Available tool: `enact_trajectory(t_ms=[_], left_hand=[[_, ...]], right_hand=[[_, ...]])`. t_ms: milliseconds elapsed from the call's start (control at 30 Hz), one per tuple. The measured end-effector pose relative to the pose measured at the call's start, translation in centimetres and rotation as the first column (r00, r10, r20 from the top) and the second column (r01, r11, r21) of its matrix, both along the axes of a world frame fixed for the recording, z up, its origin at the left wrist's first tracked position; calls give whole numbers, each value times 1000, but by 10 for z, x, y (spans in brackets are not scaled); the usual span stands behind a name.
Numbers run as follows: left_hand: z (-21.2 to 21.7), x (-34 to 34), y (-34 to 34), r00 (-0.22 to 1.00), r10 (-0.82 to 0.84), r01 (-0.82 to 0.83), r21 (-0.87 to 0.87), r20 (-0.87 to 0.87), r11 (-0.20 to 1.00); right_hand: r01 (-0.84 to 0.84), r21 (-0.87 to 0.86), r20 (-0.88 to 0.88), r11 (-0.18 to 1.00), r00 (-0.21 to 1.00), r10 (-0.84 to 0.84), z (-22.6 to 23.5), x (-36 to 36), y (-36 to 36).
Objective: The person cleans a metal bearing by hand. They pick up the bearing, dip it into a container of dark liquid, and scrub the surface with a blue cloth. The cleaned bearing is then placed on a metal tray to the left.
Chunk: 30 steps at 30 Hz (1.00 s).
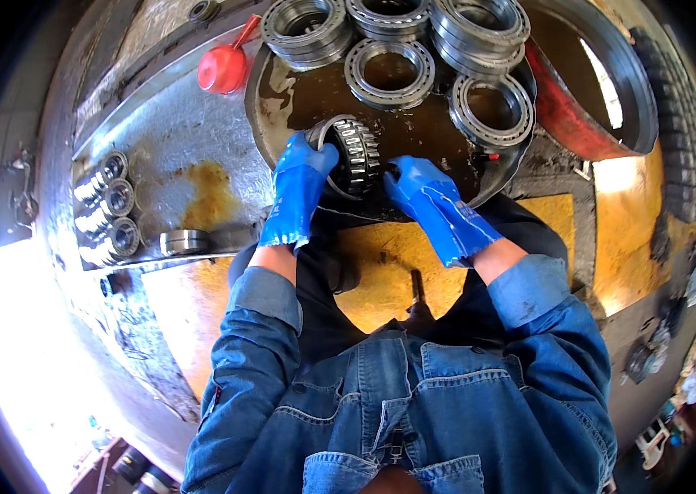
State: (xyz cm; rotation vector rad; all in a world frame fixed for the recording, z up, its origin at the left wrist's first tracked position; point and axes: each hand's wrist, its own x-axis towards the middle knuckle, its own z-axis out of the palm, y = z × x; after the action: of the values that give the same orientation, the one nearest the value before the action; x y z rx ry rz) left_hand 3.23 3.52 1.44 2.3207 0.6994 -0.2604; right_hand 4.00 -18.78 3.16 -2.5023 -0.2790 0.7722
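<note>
My left hand [298,185], in a blue rubber glove, grips a roller bearing [358,154] by its ring, thumb inside the bore. The bearing is tilted on its edge, its rollers facing right, over a round metal pan [261,136] of brown oily liquid. Just right of the rollers is my right hand [434,202], gloved alike. Its fingers are curled closed; whatever they may hold is hidden. Further back in the pan lie a single bearing ring [354,76] and another ring [457,115], with stacked bearing rings [307,51] behind.
A red dipper [223,68] rests on the metal tabletop [167,123] at left. Several small bearings [121,198] line its left end, with one ring [184,241] at the front edge. A large red-sided tub [558,115] stands right of the pan, against stacked dark ribbed parts [677,140].
</note>
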Motion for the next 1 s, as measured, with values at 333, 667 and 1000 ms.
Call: enact_trajectory(t_ms=[333, 667, 1000], left_hand=[[-21, 3, 21, 997, 5, 22, -381, 71, 924], [-52, -1, 54, 928, 47, 216, -636, 370, 741], [-10, 3, 8, 937, 347, -101, -928, 33, 360]], right_hand=[[89, 177, -160, 980, 985, -60, -56, 26, 0], [326, 595, -371, 735, 922, -109, -89, 16, 35], [59, 457, -261, 887, 963, 71, -14, 17, 29]])
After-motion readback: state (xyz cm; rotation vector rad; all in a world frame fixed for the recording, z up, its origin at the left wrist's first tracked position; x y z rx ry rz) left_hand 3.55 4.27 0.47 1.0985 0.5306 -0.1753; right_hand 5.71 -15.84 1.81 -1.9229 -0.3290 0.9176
